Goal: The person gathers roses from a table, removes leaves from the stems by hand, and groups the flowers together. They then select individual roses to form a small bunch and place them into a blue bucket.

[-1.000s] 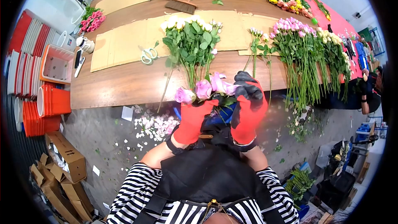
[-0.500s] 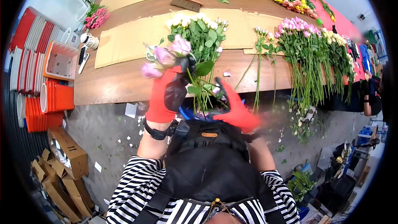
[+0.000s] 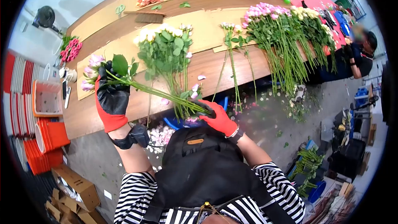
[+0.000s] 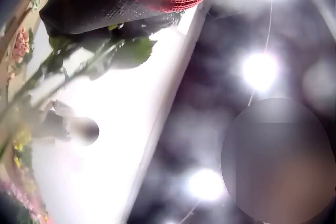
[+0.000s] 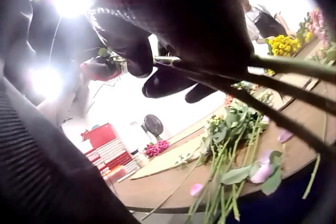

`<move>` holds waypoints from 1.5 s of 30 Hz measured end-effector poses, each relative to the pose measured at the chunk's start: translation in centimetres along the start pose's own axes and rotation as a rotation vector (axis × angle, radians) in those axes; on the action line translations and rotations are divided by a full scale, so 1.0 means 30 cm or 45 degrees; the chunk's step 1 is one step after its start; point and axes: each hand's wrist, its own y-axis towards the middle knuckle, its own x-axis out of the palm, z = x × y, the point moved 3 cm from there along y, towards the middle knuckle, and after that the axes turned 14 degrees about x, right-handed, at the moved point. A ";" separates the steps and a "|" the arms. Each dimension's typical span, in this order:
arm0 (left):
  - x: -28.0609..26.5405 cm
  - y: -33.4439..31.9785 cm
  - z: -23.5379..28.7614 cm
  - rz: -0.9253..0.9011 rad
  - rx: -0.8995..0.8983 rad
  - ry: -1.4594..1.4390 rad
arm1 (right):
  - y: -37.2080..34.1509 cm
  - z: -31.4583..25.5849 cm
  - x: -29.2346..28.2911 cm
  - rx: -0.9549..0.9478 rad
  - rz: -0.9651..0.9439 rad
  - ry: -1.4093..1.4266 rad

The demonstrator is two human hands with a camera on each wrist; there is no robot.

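Note:
Three pale purple roses (image 3: 90, 72) with long green stems (image 3: 166, 93) lie slantwise across the front of the table, blooms to the left. Just below the blooms, my left hand (image 3: 112, 99), in a red and black glove, grips the stems. My right hand (image 3: 219, 118), gloved alike, holds the stems nearer their lower ends at the table's front edge. In the right wrist view the stems (image 5: 283, 69) run between dark gloved fingers (image 5: 163, 83). Behind them a bunch of cream roses (image 3: 163, 41) rests on the table.
Long-stemmed pink roses (image 3: 267, 14) and cream roses (image 3: 311, 14) hang over the front edge on the right. A brush (image 3: 145, 17) and light-handled scissors (image 3: 120, 9) lie farther back. Orange bins (image 3: 52, 135) stand left; another person (image 3: 365, 54) is at the right.
My left hand has carried the roses from in front of my chest out to the left. The right hand left the blooms, opened, and now grips the lower stems. The head view has turned.

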 end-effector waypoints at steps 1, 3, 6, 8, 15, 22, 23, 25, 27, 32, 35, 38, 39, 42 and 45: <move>-0.049 0.013 -0.023 -0.010 -0.026 0.107 | -0.019 -0.001 -0.036 -0.097 0.078 -0.015; -0.076 -0.011 -0.112 -0.045 -0.078 0.242 | -0.049 0.074 -0.077 0.058 0.204 0.080; -0.015 -0.073 -0.210 -0.090 -0.253 0.259 | -0.075 0.124 -0.167 0.335 0.357 0.261; -0.034 -0.124 -0.265 -0.440 0.104 0.813 | -0.075 0.193 -0.222 0.500 0.515 0.179; -0.087 -0.276 -0.323 0.108 -0.560 0.154 | 0.130 0.461 -0.332 0.576 1.091 -0.184; -0.136 -0.339 -0.286 0.093 -0.546 0.329 | 0.265 0.615 -0.277 0.627 1.113 -0.785; -0.143 -0.349 -0.278 0.109 -0.532 0.270 | 0.267 0.560 -0.263 0.503 1.161 -0.813; -0.205 -0.388 -0.268 0.004 -0.355 0.553 | 0.285 0.451 -0.186 0.311 1.092 -0.776; -0.211 -0.408 -0.252 0.146 -0.432 0.370 | 0.328 0.413 -0.088 0.197 0.876 -0.703; -0.240 -0.439 -0.223 0.103 -0.328 0.617 | 0.455 0.356 0.188 0.072 0.494 -0.713; -0.239 -0.456 -0.197 0.301 -0.433 0.407 | 0.498 0.309 0.306 0.349 0.495 -1.145; -0.281 -0.489 -0.200 0.172 -0.371 0.620 | 0.525 0.279 0.354 0.445 0.468 -1.380; -0.299 -0.499 -0.201 0.061 -0.280 0.859 | 0.534 0.276 0.360 0.439 0.484 -1.403; -0.247 -0.485 -0.154 -0.076 -0.161 1.136 | 0.560 0.324 0.353 0.525 0.585 -1.222; -0.249 -0.479 -0.154 -0.050 -0.167 1.114 | 0.595 0.490 0.328 0.612 0.867 -0.679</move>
